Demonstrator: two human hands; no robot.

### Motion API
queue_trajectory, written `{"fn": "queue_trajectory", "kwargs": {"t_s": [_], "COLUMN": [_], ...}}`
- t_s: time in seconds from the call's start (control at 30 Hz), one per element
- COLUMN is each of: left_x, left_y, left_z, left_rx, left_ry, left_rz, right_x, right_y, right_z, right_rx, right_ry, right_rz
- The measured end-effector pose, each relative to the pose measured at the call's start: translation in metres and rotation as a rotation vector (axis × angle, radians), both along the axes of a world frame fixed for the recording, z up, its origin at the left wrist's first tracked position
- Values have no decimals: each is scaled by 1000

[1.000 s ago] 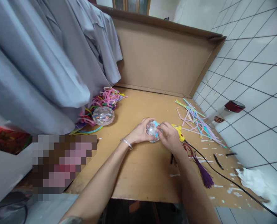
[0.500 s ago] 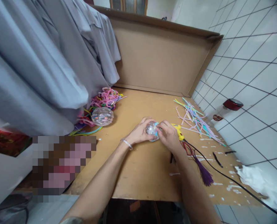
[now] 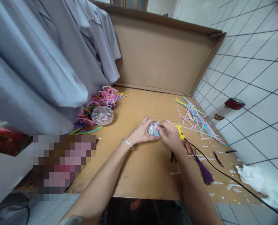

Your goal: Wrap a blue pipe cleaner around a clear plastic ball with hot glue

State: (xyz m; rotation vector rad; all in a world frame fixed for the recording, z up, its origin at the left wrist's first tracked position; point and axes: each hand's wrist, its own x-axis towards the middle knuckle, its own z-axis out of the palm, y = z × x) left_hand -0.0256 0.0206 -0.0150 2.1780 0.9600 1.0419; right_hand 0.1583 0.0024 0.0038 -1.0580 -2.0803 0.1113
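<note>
A small clear faceted ball sits in my left hand, whose fingers curl around its left side and back. Along the ball's right side runs a light-blue strip, partly covered by fingers. My right hand is closed in a pinch at that strip, its fingertips against the ball; what exactly lies between them is too small to make out. Just beyond the right hand lies a yellow glue gun, partly hidden by it.
Left, a larger clear ball rests by a heap of colourful pipe cleaners. Pastel pipe cleaners lie right, near a red-lidded jar. Red-handled scissors, a purple tassel, a black cord and white tissue are nearer.
The ball has turned slightly in my left hand, so the blue strip shows differently. My right fingers have shifted a little along its right side.
</note>
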Motion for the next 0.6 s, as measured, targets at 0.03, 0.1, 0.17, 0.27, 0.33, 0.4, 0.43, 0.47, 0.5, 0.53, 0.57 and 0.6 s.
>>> {"fn": "queue_trajectory", "kwargs": {"t_s": [0.03, 0.1, 0.17, 0.27, 0.33, 0.4, 0.43, 0.47, 0.5, 0.53, 0.57, 0.6], "left_x": [0, 0, 0, -2, -3, -3, -3, -3, -3, -3, -3, -3], "left_y": [0, 1, 2, 5, 6, 6, 6, 6, 6, 5, 5, 5], "left_z": [0, -1, -2, -4, -5, -5, -4, -4, -3, -2, -2, -1], "left_rx": [-3, -13, -24, -55, -79, -90, -92, -92, -92, -92, -91, -91], "left_ry": [-4, -17, -38, -60, -67, -73, -75, -74, -73, -71, -70, -69], "left_rz": [2, 7, 17, 19, 11, 5, 3, 1, -3, -6, -7, -9], "right_x": [0, 2, 3, 4, 4, 3, 2, 2, 1, 0, 0, 0], "right_y": [0, 1, 2, 3, 4, 4, 4, 4, 4, 4, 3, 3], "right_z": [0, 0, 0, -1, -1, -2, -3, -3, -4, -4, -4, -4], "right_rx": [-13, -45, -69, -87, -97, -98, -94, -90, -86, -82, -77, -71], "right_ry": [19, 66, 107, 129, 127, 130, 135, 139, 141, 138, 130, 116], "right_rz": [11, 37, 62, 94, 108, 107, 98, 87, 77, 69, 63, 57]}}
